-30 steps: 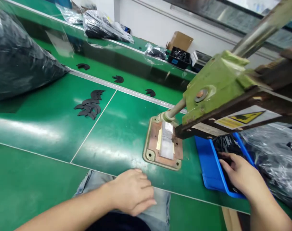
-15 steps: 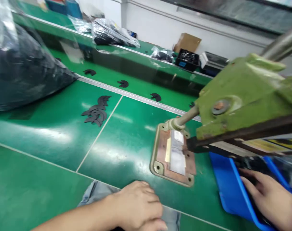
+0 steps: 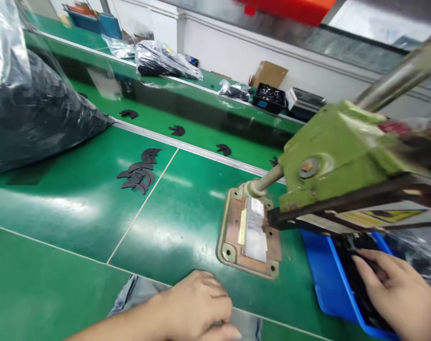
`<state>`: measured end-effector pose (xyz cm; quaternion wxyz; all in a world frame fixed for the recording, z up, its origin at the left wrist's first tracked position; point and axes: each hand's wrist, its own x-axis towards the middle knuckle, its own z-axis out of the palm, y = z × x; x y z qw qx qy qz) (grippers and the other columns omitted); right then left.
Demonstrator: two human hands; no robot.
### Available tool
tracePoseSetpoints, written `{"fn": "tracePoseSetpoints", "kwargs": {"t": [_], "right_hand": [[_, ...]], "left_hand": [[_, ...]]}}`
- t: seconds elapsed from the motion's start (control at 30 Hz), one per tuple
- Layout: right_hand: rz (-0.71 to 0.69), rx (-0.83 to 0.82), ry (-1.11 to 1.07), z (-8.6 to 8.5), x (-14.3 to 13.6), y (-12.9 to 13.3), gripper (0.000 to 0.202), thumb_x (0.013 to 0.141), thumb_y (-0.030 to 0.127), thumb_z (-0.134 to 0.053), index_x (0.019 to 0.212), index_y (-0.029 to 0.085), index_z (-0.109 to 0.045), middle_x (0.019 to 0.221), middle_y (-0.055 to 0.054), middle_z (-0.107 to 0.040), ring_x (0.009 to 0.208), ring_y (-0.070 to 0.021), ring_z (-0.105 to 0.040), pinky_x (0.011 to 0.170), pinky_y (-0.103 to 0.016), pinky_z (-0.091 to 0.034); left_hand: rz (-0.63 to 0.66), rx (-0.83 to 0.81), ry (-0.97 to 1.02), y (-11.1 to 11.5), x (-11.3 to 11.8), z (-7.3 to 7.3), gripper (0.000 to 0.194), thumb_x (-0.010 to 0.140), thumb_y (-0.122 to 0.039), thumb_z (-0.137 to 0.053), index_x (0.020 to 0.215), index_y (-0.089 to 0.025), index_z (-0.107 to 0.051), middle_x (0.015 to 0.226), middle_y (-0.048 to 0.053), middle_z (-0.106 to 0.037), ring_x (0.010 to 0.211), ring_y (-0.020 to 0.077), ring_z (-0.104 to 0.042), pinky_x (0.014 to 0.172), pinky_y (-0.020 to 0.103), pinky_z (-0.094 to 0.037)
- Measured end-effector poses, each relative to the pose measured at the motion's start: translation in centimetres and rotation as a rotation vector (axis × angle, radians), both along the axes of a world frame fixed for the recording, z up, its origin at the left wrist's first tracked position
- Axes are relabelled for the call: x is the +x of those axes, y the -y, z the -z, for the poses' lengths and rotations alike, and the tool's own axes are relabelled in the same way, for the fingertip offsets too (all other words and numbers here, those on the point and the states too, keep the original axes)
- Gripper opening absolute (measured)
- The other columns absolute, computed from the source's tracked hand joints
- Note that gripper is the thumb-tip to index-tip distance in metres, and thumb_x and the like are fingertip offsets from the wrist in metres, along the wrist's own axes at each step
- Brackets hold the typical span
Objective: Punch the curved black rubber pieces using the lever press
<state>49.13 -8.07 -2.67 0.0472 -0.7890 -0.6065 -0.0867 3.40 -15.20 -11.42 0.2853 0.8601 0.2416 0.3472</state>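
My right hand (image 3: 396, 284) is over the blue bin (image 3: 320, 279) of dark parts at the lower right, its thumb and fingers pinched on a dark part. My left hand (image 3: 201, 305) rests at the table's near edge above my lap, fingers curled together; whatever they might hold is hidden. Between the hands stands a green hand press (image 3: 329, 156) with its base plate (image 3: 229, 253), which bears a grey metal block (image 3: 256, 234) with nothing dark on it. Left of the press, a small pile of black curved parts (image 3: 139, 175) lies on the green table.
Single black curved pieces (image 3: 177, 130) lie spaced along the green strip behind the metal rail (image 3: 201, 153). A large plastic bag (image 3: 41, 109) of dark material fills the left. Farther back are a black box (image 3: 268, 98) and a cardboard box (image 3: 268, 75).
The view has shifted slightly. My right hand has risen a little out of the blue bin, and a dark part now shows at its fingertips. My left hand has stayed near the table edge.
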Motion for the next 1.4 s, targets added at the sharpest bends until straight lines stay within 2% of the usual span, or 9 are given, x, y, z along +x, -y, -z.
{"fn": "tracePoseSetpoints", "kwargs": {"t": [0.13,0.27,0.37,0.43,0.6,1.03,1.17,1.3,1.4], "right_hand": [[0.133,0.219,-0.099,-3.4,-3.4,2.1,0.04,0.09,0.064,-0.045,0.115,0.041,-0.067,0.104,-0.013,-0.075,0.092,-0.0316,-0.07,0.08,-0.053,-0.056],[-0.089,0.439,-0.18,-4.9,-8.6,4.8,0.039,0.098,0.05,-0.049,0.127,0.033,-0.068,0.115,-0.011,-0.074,0.102,-0.0277,-0.071,0.096,-0.048,-0.058],[-0.395,0.412,-0.365,-3.1,-13.3,7.1,0.034,0.097,0.034,-0.06,0.13,0.033,-0.067,0.121,-0.006,-0.075,0.105,-0.0202,-0.073,0.1,-0.038,-0.06],[-0.536,0.37,-0.47,-1.2,-16.3,8.4,0.051,0.095,0.026,-0.064,0.145,0.031,-0.055,0.112,-0.004,-0.078,0.099,-0.0173,-0.076,0.097,-0.034,-0.063],[-0.812,0.349,-0.62,2.0,-21.5,10.1,0.075,0.092,0.013,-0.066,0.159,0.025,-0.034,0.108,-0.004,-0.079,0.1,-0.0166,-0.077,0.097,-0.035,-0.066],[-0.928,0.363,-0.661,2.9,-21.9,11.1,0.079,0.094,0.013,-0.061,0.163,0.024,-0.024,0.108,-0.007,-0.079,0.098,-0.0194,-0.076,0.088,-0.038,-0.067],[-0.989,0.389,-0.605,2.7,-21.6,11.0,0.08,0.093,0.009,-0.06,0.163,0.02,-0.023,0.112,-0.009,-0.078,0.101,-0.0202,-0.075,0.09,-0.04,-0.066],[-1.061,0.398,-0.547,2.3,-21.6,10.5,0.076,0.094,0.01,-0.057,0.163,0.023,-0.026,0.118,-0.01,-0.077,0.106,-0.021,-0.074,0.089,-0.04,-0.066],[-1.119,0.376,-0.516,1.6,-21.4,10.0,0.071,0.096,0.011,-0.055,0.161,0.023,-0.031,0.125,-0.011,-0.075,0.115,-0.0204,-0.072,0.095,-0.039,-0.065]], "left_hand": [[-0.007,-0.072,0.009,0.1,0.1,-0.8,0.025,0.096,-0.041,-0.058,0.079,-0.022,-0.057,0.06,-0.001,-0.059,0.055,0.0161,-0.056,0.059,0.031,-0.038],[-0.007,-0.208,0.01,0.1,-0.5,-1.8,0.025,0.096,-0.036,-0.059,0.077,-0.021,-0.054,0.064,-0.001,-0.058,0.06,0.0148,-0.055,0.062,0.03,-0.038],[-0.052,-0.432,0.048,0.0,-1.1,-2.6,0.026,0.104,-0.034,-0.051,0.083,-0.02,-0.056,0.075,0.0,-0.061,0.07,0.0142,-0.057,0.068,0.028,-0.043],[-0.108,-0.544,0.11,0.0,-1.2,-2.9,0.022,0.107,-0.034,-0.047,0.094,-0.021,-0.058,0.082,0.001,-0.062,0.075,0.0143,-0.058,0.071,0.027,-0.046],[-0.116,-0.486,0.234,0.6,-1.0,-3.6,0.026,0.101,-0.031,-0.063,0.124,-0.022,-0.058,0.1,0.004,-0.063,0.078,0.0141,-0.058,0.073,0.029,-0.05],[-0.082,-0.22,0.212,1.2,0.6,-5.7,0.033,0.094,-0.024,-0.071,0.125,-0.023,-0.06,0.108,0.006,-0.061,0.078,0.0128,-0.06,0.07,0.029,-0.052],[-0.09,-0.549,0.16,0.9,1.5,-6.7,0.019,0.099,-0.037,-0.065,0.106,-0.02,-0.063,0.091,0.002,-0.065,0.071,0.0118,-0.058,0.066,0.027,-0.048],[0.026,-1.096,0.251,0.0,2.4,-7.2,0.035,0.094,-0.048,-0.072,0.088,-0.019,-0.054,0.083,0.002,-0.069,0.063,0.0106,-0.059,0.059,0.024,-0.045],[0.103,-1.258,0.354,-0.8,2.8,-7.0,0.04,0.083,-0.042,-0.085,0.081,-0.018,-0.053,0.084,0.003,-0.071,0.065,0.0105,-0.062,0.062,0.023,-0.046]]}}
